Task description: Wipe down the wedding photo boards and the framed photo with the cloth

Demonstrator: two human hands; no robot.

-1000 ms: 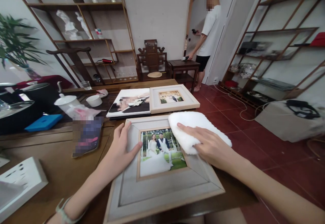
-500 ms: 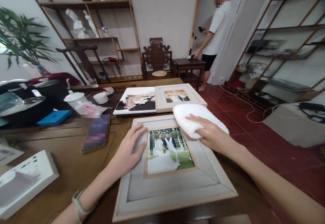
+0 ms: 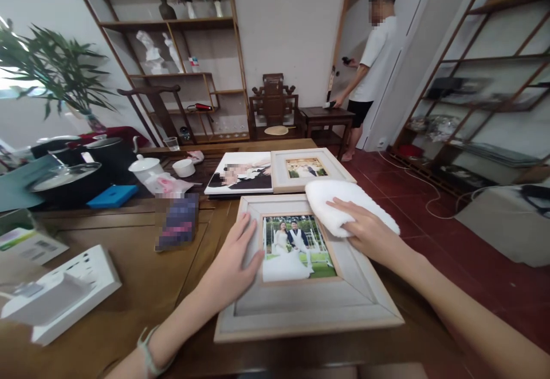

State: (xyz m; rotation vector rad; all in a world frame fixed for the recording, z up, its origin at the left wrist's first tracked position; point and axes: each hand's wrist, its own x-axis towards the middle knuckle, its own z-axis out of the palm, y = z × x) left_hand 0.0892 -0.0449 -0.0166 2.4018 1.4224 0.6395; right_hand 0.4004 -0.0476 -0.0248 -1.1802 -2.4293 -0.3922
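A picture frame [image 3: 309, 304] with a pale wide border and a wedding photo inside lies face up on the wooden table in front of me. My left hand [image 3: 238, 258] rests on its left border, fingers stretched and thumb apart. Bunched in my right hand [image 3: 363, 227] is a white towel [image 3: 335, 198], which lies over the frame's upper right corner. The fingers of that hand press on the towel, partly sunk into it.
Beyond it lie a second framed photo [image 3: 339, 167] and a photo panel [image 3: 219, 167]. To the left are a white power strip [image 3: 81, 293], a blue box [image 3: 112, 195], a white teapot [image 3: 146, 167] and a lidded pot [image 3: 64, 181]. A person [image 3: 378, 46] stands by the door.
The view has shifted a little, so the table and room sit further right in the picture. Both hands keep about the same places on the frame, the towel still at its upper right corner.
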